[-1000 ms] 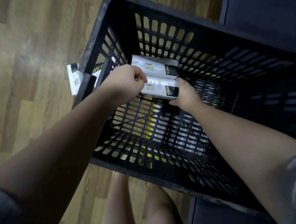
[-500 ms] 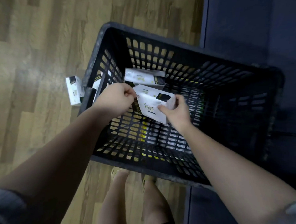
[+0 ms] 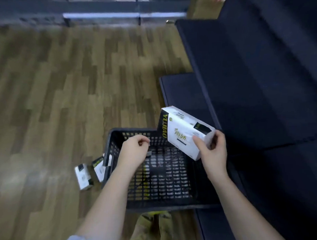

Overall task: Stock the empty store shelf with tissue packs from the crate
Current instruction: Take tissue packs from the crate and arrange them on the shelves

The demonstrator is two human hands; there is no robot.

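My right hand (image 3: 213, 152) grips a white tissue pack (image 3: 183, 135) with a black and yellow end. It holds the pack tilted above the far right corner of the black crate (image 3: 129, 130), close to the dark blue shelf (image 3: 251, 80). My left hand (image 3: 133, 150) hovers over the crate's left side with its fingers curled and nothing in them. Just under that hand a small corner of another pack (image 3: 149, 153) shows inside the crate; the rest of it is hidden.
Two more tissue packs (image 3: 83, 176) (image 3: 99, 166) lie on the wooden floor (image 3: 63, 87) against the crate's left wall. A lower dark shelf ledge (image 3: 180, 90) juts out behind the crate. My legs (image 3: 150, 229) stand at the crate's near edge.
The pack came up out of the crate and moved right toward the shelf in my right hand. My left hand let go of it. The view rose and tilted forward.
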